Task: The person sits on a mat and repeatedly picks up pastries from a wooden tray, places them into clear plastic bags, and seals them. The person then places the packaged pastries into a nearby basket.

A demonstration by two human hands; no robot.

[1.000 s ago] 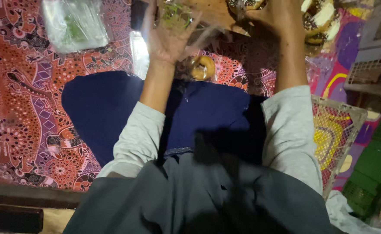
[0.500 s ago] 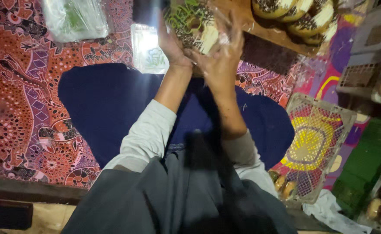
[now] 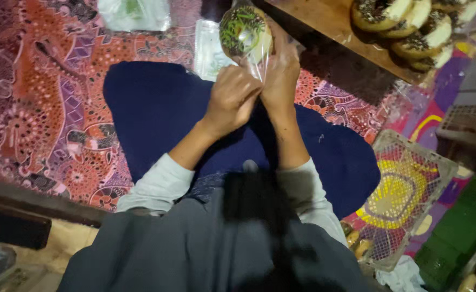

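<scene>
Patterned red-and-purple cloth (image 3: pixel 37 108) covers the floor where a person in dark blue trousers sits, both hands raised over the lap. Between them is a doughnut (image 3: pixel 244 31) topped with green and dark sprinkles, already inside a clear plastic bag (image 3: pixel 259 62). The left hand (image 3: pixel 232 97) is clenched around the gathered plastic below the doughnut; the right hand (image 3: pixel 280 73) cups the bag from the side, fingers closed on it. Doing this well seems to call for a light touch — pinching only the loose film, keeping pressure off the topping, holding the doughnut upright.

Close by, a wooden board (image 3: pixel 335 24) carries a row of doughnuts (image 3: pixel 411 27) with dark sprinkles, just beyond the hands. More clear bags (image 3: pixel 135 12) lie on the cloth at upper left, and another flat packet (image 3: pixel 209 48) sits directly under the held bag. A wire rack (image 3: pixel 411 194) rests by the right knee — near enough, perhaps, to catch an elbow.
</scene>
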